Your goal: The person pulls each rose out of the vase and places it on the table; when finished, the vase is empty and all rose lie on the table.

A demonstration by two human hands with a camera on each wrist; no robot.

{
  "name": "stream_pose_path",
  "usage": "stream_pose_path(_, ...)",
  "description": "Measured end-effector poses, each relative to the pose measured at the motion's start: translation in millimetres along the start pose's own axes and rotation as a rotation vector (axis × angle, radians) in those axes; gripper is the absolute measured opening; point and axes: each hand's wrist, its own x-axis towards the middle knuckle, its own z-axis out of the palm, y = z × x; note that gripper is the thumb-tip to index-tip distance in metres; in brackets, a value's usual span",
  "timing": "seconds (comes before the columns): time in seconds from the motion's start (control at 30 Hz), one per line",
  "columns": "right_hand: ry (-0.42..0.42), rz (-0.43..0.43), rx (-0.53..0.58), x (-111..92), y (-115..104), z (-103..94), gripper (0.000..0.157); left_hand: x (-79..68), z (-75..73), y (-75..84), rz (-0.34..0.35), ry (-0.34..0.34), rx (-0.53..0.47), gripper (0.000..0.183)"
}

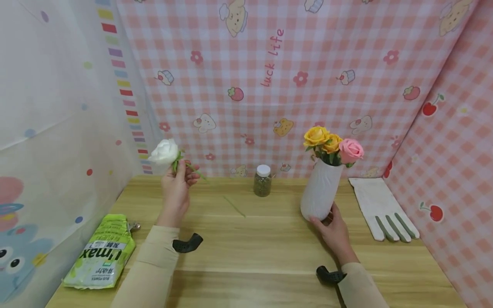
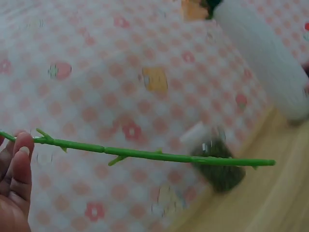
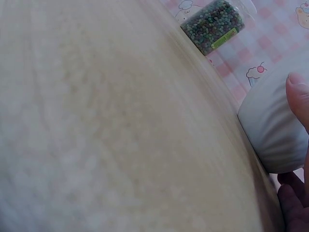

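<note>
Desk [image 1: 246, 256]: supports the items; all places are given from the vase. Bag [image 1: 102, 252]: far left of the vase, toward the near side. Glove [image 1: 375, 196]: right of the vase, lying flat. Vase [image 1: 322, 192]: white, tilted, with its mouth leaning right. Right hand [image 1: 334, 233]: fingers curled about the vase's base, thumb against its lower side. Left hand [image 1: 177, 188]: well left of the vase; fingers closed to a pinch on the white rose [image 1: 165, 152], just below the bloom. Jar [image 1: 262, 184]: left of the vase, white-capped. Yellow roses [image 1: 316, 136] and pink rose [image 1: 351, 150]: at the vase's mouth. Stem [image 2: 145, 154]: thin, green, extending from the left hand toward the vase's side.

Handling: expect the white rose to be light, with soft petals and a springy stem; grip the stem, not the petals. Treat the vase as smooth, rigid and breakable; support it low.

Visibility limits: the vase hides the lower stems of its flowers and some right fingers. The left wrist view omits the white bloom; the right wrist view cuts off the vase's top. The base possibly touches the desk, but full contact cannot be confirmed.
</note>
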Motion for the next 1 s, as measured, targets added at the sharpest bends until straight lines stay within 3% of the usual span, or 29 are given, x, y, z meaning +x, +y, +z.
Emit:
stream_pose_path(0.17, 0.0, 0.011, 0.004, 0.2, -2.0, -0.7, 0.096, -2.4, -43.6, -6.5, -0.094, -0.043, 0.154, 0.026)
stream_pose_path(0.3, -0.003, 0.012, 0.013, 0.0, -2.9, -1.2, 0.097, -5.2, -71.5, -9.0, -0.158, -0.12, 0.306, 0.024)
stream_pose_path(0.57, 0.009, 0.002, 0.002, 0.4, -2.2, -0.6, 0.095, -8.8, -110.5, -22.5, -0.289, -0.271, 0.657, 0.039)
stream_pose_path(0.73, 0.011, 0.007, -0.005, 0.5, -1.0, 0.7, 0.095, -11.9, -129.5, -44.8, -0.269, -0.277, 0.89, 0.037)
stream_pose_path(0.87, 0.013, 0.007, -0.011, -0.2, -1.2, 0.8, 0.096, -19.3, -141.0, -60.8, -0.301, -0.244, 0.934, 0.035)
stream_pose_path(1.0, 0.013, 0.006, 0.001, -0.2, -1.2, 0.5, 0.095, -25.4, -146.3, -69.7, -0.345, -0.185, 0.881, 0.035)
